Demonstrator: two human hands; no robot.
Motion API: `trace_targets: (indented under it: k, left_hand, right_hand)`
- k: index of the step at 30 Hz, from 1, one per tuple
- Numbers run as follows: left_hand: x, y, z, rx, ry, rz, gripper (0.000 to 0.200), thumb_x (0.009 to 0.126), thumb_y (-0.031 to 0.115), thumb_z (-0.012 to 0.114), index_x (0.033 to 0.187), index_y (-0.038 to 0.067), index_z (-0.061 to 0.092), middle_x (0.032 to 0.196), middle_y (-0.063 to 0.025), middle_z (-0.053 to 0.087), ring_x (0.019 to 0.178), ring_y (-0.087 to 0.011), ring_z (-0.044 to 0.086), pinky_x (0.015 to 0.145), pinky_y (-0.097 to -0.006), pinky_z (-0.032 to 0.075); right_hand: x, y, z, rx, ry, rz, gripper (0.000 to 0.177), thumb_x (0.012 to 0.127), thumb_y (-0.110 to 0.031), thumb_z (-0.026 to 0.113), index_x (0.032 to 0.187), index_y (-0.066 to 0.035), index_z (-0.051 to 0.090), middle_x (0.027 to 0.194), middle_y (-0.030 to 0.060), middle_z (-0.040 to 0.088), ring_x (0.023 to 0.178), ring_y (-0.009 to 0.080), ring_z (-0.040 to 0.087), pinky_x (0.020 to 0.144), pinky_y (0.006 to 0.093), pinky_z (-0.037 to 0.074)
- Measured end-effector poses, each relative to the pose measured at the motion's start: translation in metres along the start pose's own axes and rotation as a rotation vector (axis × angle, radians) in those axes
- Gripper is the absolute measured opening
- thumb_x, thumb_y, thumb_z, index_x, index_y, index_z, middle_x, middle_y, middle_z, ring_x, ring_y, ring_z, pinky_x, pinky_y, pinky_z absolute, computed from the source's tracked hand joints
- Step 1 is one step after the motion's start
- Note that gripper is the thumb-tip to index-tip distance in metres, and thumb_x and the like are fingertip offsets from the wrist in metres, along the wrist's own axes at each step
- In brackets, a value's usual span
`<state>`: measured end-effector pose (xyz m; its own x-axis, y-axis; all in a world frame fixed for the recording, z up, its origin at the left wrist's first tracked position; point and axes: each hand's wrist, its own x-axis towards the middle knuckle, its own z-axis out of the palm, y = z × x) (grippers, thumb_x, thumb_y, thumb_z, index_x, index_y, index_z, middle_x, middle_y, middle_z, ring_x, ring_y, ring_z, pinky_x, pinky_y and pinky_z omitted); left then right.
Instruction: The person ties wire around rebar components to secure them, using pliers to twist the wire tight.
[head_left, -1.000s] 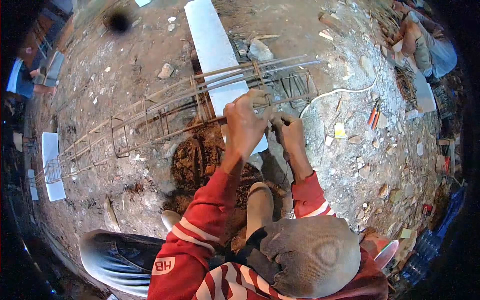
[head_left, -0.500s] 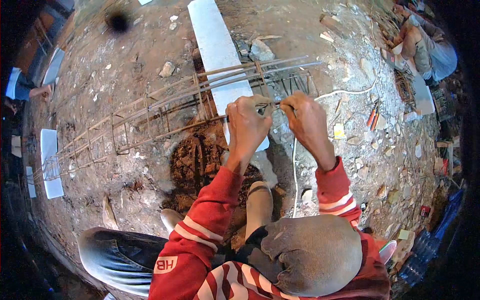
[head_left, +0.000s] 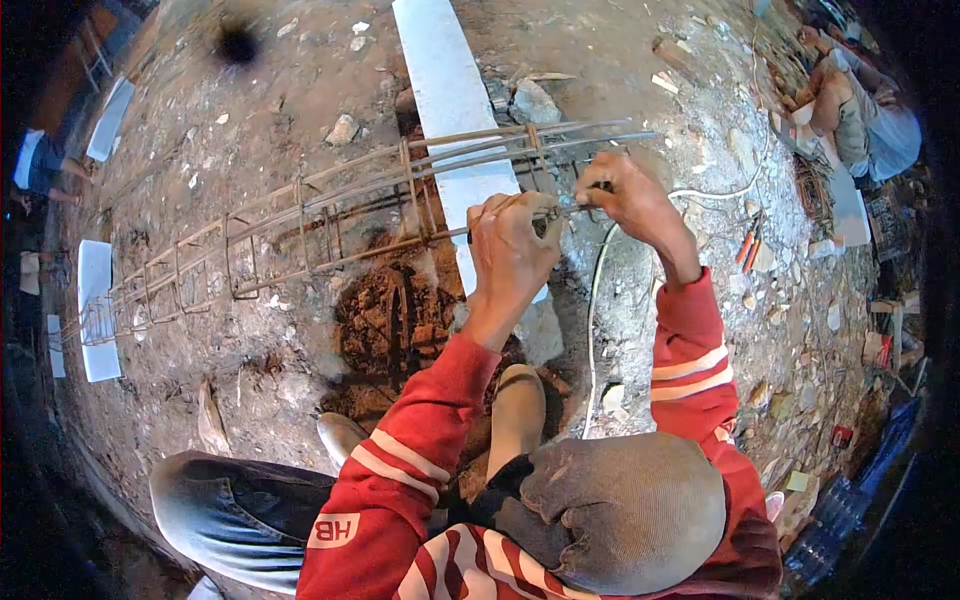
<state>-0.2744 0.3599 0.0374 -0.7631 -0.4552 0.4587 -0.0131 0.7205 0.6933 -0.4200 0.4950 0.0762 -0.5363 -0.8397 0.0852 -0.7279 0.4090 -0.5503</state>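
Sleeves red with white stripes. Rebar cage rusty brown. Board white. Cable white. Soil patch reddish-brown. Boot beige. Tool handles orange.

white plank, grey stone, dug earth

A building site: bare rubble-strewn ground, a long rebar cage, scattered stones.
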Motion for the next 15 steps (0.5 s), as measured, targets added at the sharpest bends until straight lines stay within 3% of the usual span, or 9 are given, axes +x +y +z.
trace_targets:
  k: [4, 6, 7, 9, 10, 12, 13, 15]
  left_hand:
    - [-0.001, -0.002, 0.003, -0.052, 0.022, 0.003, 0.026, 0.066, 0.011, 0.082, 0.090, 0.011, 0.071, 0.082, -0.0052, 0.071, 0.081, -0.0246, 0.064, 0.079, -0.0388, 0.042]
    - [0.001, -0.002, 0.003, -0.041, 0.010, -0.008, 0.025, 0.067, 0.012, 0.082, 0.090, 0.012, 0.071, 0.080, -0.0047, 0.070, 0.080, -0.0247, 0.064, 0.079, -0.0390, 0.041]
    - [0.001, -0.003, 0.003, -0.042, 0.006, -0.013, 0.025, 0.067, 0.012, 0.082, 0.090, 0.013, 0.071, 0.079, -0.0047, 0.070, 0.080, -0.0248, 0.064, 0.078, -0.0392, 0.041]
    - [0.001, -0.005, 0.004, -0.040, 0.003, -0.021, 0.026, 0.067, 0.012, 0.082, 0.090, 0.013, 0.071, 0.078, -0.0046, 0.070, 0.079, -0.0249, 0.064, 0.078, -0.0394, 0.042]
    - [0.000, -0.006, 0.005, -0.037, 0.011, -0.014, 0.026, 0.066, 0.012, 0.082, 0.089, 0.013, 0.071, 0.078, -0.0047, 0.070, 0.079, -0.0247, 0.064, 0.077, -0.0395, 0.042]
    - [-0.002, -0.008, 0.005, -0.033, 0.022, -0.019, 0.026, 0.066, 0.012, 0.082, 0.089, 0.014, 0.071, 0.078, -0.0049, 0.070, 0.078, -0.0246, 0.063, 0.077, -0.0396, 0.042]
    - [-0.001, -0.007, 0.004, -0.004, 0.033, -0.013, 0.024, 0.066, 0.012, 0.082, 0.088, 0.014, 0.071, 0.079, -0.0053, 0.070, 0.078, -0.0247, 0.063, 0.076, -0.0395, 0.043]
    - [0.000, -0.004, 0.004, 0.022, 0.038, -0.004, 0.023, 0.066, 0.013, 0.081, 0.087, 0.014, 0.072, 0.079, -0.0057, 0.070, 0.078, -0.0248, 0.063, 0.075, -0.0394, 0.043]
  right_hand:
    - [0.021, 0.012, 0.017, -0.017, 0.002, 0.027, 0.008, 0.079, -0.015, 0.071, 0.086, -0.010, 0.072, 0.082, 0.0146, 0.066, 0.083, 0.0364, 0.064, 0.073, 0.0444, 0.049]
    - [0.027, 0.017, 0.017, 0.100, -0.288, 0.079, 0.010, 0.081, -0.010, 0.070, 0.079, -0.001, 0.067, 0.075, 0.0176, 0.064, 0.075, 0.0309, 0.064, 0.070, 0.0388, 0.048]
    - [0.025, 0.018, 0.019, 0.097, -0.287, 0.080, 0.010, 0.081, -0.010, 0.070, 0.079, -0.001, 0.067, 0.075, 0.0176, 0.064, 0.075, 0.0309, 0.064, 0.070, 0.0388, 0.048]
    - [0.016, 0.011, 0.024, -0.049, -0.103, 0.020, 0.014, 0.079, -0.013, 0.070, 0.090, -0.007, 0.072, 0.085, 0.0182, 0.068, 0.084, 0.0348, 0.066, 0.074, 0.0443, 0.051]
    - [0.007, 0.002, 0.027, -0.047, -0.108, 0.019, 0.014, 0.079, -0.013, 0.070, 0.090, -0.007, 0.072, 0.085, 0.0182, 0.068, 0.084, 0.0348, 0.066, 0.074, 0.0443, 0.051]
    - [-0.020, -0.039, 0.026, 0.084, 0.377, 0.269, 0.017, 0.079, -0.012, 0.068, 0.094, -0.004, 0.072, 0.087, 0.0170, 0.069, 0.086, 0.0339, 0.067, 0.076, 0.0436, 0.052]
    - [-0.035, -0.042, 0.036, 0.081, 0.369, 0.266, 0.017, 0.079, -0.012, 0.068, 0.094, -0.004, 0.072, 0.087, 0.0170, 0.069, 0.086, 0.0339, 0.067, 0.076, 0.0436, 0.052]
    - [-0.060, -0.033, 0.062, -0.163, 0.521, 0.219, 0.027, 0.080, -0.010, 0.065, 0.106, -0.002, 0.068, 0.094, 0.0154, 0.070, 0.091, 0.0345, 0.066, 0.091, 0.0474, 0.047]
